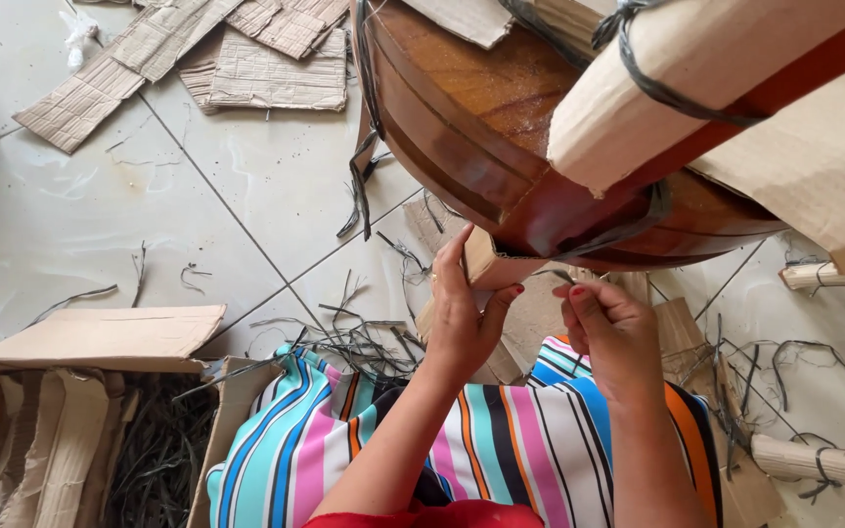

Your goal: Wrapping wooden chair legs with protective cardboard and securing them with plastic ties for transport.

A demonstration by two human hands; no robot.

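- The folded strip of tan cardboard [482,260] sits against the underside rim of the round, glossy brown wooden table [462,108], just below where its cardboard-wrapped leg [677,68] joins the top.
- I see my left hand [459,318] closed on that strip, thumb on one side and fingers on the other, pressing it up against the table.
- My right hand [606,328], just right of the strip, is curled with its fingertips pinched on a thin dark strap [565,278]; the strap runs up toward the table.
- A dark strap [652,83] is wound around the wrapped leg above the strip.
- Below the table, my lap is covered by a striped cloth of blue, pink, orange and white [501,440].
- Left of the table's edge, loose dark strap cuttings [354,342] lie on the pale tiled floor [100,215].
- Further left of the table stands an open brown cardboard box [100,337] holding cardboard scraps and strap tangles.
- Flat corrugated cardboard pieces [276,73] lie on the floor beside the table's far-left edge.
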